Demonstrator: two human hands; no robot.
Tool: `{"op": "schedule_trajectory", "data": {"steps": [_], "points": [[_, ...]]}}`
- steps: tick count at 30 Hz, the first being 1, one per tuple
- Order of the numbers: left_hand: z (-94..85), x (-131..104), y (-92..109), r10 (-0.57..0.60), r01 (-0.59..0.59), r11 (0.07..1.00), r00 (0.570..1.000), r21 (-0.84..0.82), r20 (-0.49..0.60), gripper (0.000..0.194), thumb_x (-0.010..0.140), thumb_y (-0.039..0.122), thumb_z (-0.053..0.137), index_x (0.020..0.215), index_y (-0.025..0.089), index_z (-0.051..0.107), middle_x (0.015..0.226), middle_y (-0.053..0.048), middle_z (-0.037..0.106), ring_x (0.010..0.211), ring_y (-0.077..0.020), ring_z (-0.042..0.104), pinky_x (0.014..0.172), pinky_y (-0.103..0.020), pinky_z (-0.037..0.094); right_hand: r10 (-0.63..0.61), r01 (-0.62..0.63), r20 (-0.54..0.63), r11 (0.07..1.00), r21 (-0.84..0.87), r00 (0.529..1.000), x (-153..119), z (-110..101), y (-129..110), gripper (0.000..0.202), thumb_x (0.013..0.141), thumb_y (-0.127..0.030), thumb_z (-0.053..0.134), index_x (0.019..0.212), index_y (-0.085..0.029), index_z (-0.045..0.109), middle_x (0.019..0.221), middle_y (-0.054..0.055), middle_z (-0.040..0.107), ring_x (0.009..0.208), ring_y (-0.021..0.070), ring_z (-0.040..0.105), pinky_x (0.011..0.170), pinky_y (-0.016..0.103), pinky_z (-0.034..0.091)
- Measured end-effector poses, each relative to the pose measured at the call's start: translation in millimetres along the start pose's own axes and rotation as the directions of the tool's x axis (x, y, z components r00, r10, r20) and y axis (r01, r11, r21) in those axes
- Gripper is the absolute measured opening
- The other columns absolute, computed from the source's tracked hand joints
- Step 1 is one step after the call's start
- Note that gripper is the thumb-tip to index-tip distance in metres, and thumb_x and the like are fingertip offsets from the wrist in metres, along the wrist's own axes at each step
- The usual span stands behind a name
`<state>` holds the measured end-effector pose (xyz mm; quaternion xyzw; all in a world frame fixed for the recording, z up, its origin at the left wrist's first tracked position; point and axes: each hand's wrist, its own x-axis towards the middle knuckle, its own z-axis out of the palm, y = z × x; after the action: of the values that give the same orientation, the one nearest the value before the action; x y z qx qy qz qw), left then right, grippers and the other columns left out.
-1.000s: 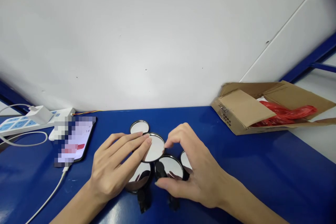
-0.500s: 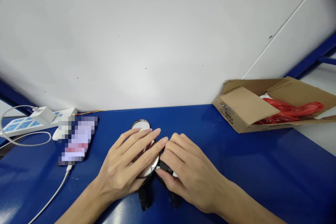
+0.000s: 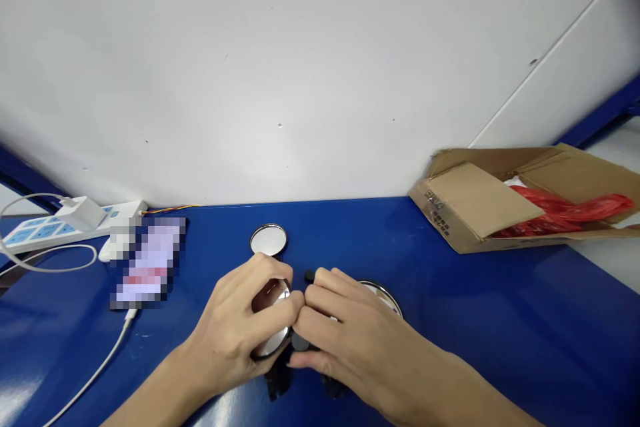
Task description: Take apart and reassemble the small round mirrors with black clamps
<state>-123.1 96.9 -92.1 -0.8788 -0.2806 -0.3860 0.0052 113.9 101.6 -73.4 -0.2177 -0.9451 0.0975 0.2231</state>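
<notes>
While the left hand clamps its fingers around the rim of a round mirror low over the table, the right hand bunches its own just beside; I can't tell what they grip. Another mirror sits toward the far edge, and blue surface stretches rightward to a cardboard box.

Bright, soft light washes the white wall, palest near twelve o'clock; glare pools on the bench toward seven. Mosaic blocks obscure the phone at eight; the two-o'clock corner is shadowy.
</notes>
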Motion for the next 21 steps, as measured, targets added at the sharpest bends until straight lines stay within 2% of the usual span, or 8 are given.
{"op": "schedule_trajectory", "data": {"steps": [3, 6, 9, 12, 14, 16, 19, 21], "points": [[-0.7, -0.2, 0.3, 0.017, -0.016, 0.999, 1.0, -0.04, 0.017, 0.011, 0.108, 0.024, 0.066, 0.108, 0.014, 0.072, 0.103, -0.013, 0.061, 0.082, -0.022, 0.055, 0.062, -0.037, 0.046, 0.018, -0.032, 0.096, 0.99, 0.139, 0.995, 0.4, -8.5, -0.7, 0.031, 0.12, -0.041, 0.054, 0.098, -0.021, 0.062, 0.098, 0.001, 0.068, 0.09, 0.0199, 0.056, 0.09, 0.038, 0.048], [-0.9, -1.7, 1.5, 0.007, -0.005, 0.997, 1.0, -0.076, 0.024, 0.02, 0.111, 0.032, 0.064, 0.111, 0.014, 0.072, 0.104, -0.014, 0.06, 0.082, -0.0227, 0.054, 0.063, -0.039, 0.046, 0.033, -0.069, 0.136, 0.961, 0.267, 0.99, 1.1, -17.9, -1.0, 0.03, 0.12, -0.041, 0.053, 0.099, -0.022, 0.063, 0.099, 0.0, 0.07, 0.091, 0.0185, 0.059, 0.092, 0.037, 0.05], [-0.5, -2.3, 3.7, 0.027, -0.026, 0.993, 1.0, -0.119, 0.005, 0.012, 0.109, 0.018, 0.059, 0.106, 0.018, 0.071, 0.104, -0.013, 0.06, 0.083, -0.0223, 0.054, 0.065, -0.039, 0.046, -0.005, -0.066, 0.152, 0.886, 0.459, 0.988, 2.2, -27.5, 1.6, 0.029, 0.121, -0.041, 0.051, 0.102, -0.024, 0.066, 0.103, 0.0, 0.072, 0.1, 0.0176, 0.064, 0.097, 0.034, 0.052], [0.0, -0.3, 6.6, 0.05, -0.056, 0.993, 0.997, -0.102, -0.061, 0.022, 0.1, 0.002, 0.057, 0.094, 0.021, 0.067, 0.102, -0.01, 0.059, 0.083, -0.0212, 0.053, 0.064, -0.037, 0.042, -0.016, -0.097, 0.173, 0.777, 0.623, 0.985, 3.0, -34.3, 5.6, 0.04, 0.122, -0.051, 0.045, 0.104, -0.025, 0.07, 0.104, 0.001, 0.073, 0.101, 0.0179, 0.066, 0.094, 0.033, 0.055], [0.0, 1.2, 7.2, 0.045, -0.051, 0.997, 0.994, -0.05, -0.098, 0.021, 0.096, 0.0, 0.06, 0.094, 0.02, 0.067, 0.103, -0.01, 0.059, 0.083, -0.021, 0.055, 0.063, -0.036, 0.041, 0.058, -0.163, 0.179, 0.739, 0.653, 0.982, 2.6, -35.8, 7.5, 0.046, 0.121, -0.055, 0.044, 0.1, -0.024, 0.07, 0.096, 0.001, 0.07, 0.094, 0.0182, 0.063, 0.09, 0.033, 0.054], [-0.6, 1.7, 5.8, 0.045, -0.045, 0.999, 0.992, 0.004, -0.116, 0.021, 0.094, -0.001, 0.062, 0.097, 0.019, 0.069, 0.105, -0.011, 0.06, 0.085, -0.0213, 0.057, 0.064, -0.036, 0.042, 0.174, -0.248, 0.176, 0.702, 0.667, 0.969, 1.4, -35.2, 8.5, 0.042, 0.121, -0.053, 0.049, 0.101, -0.024, 0.072, 0.094, 0.0, 0.067, 0.091, 0.0175, 0.062, 0.087, 0.032, 0.051], [-3.2, 0.0, 1.3, 0.026, -0.019, 0.998, 0.992, 0.051, -0.122, 0.024, 0.092, -0.003, 0.064, 0.104, 0.017, 0.07, 0.111, -0.012, 0.061, 0.087, -0.0213, 0.057, 0.066, -0.036, 0.044, 0.327, -0.334, 0.149, 0.639, 0.692, 0.933, -0.5, -32.9, 9.5, 0.03, 0.119, -0.05, 0.056, 0.117, -0.028, 0.078, 0.105, 0.001, 0.066, 0.097, 0.0169, 0.064, 0.091, 0.032, 0.051], [-5.6, -2.1, -1.5, 0.0, 0.007, 0.998, 0.993, 0.067, -0.116, 0.026, 0.092, -0.003, 0.066, 0.108, 0.017, 0.07, 0.114, -0.013, 0.062, 0.088, -0.0209, 0.057, 0.067, -0.035, 0.045, 0.417, -0.383, 0.122, 0.63, 0.676, 0.901, -1.2, -31.4, 11.4, 0.028, 0.119, -0.05, 0.057, 0.126, -0.035, 0.079, 0.112, 0.002, 0.064, 0.101, 0.0171, 0.065, 0.093, 0.032, 0.052]]}}
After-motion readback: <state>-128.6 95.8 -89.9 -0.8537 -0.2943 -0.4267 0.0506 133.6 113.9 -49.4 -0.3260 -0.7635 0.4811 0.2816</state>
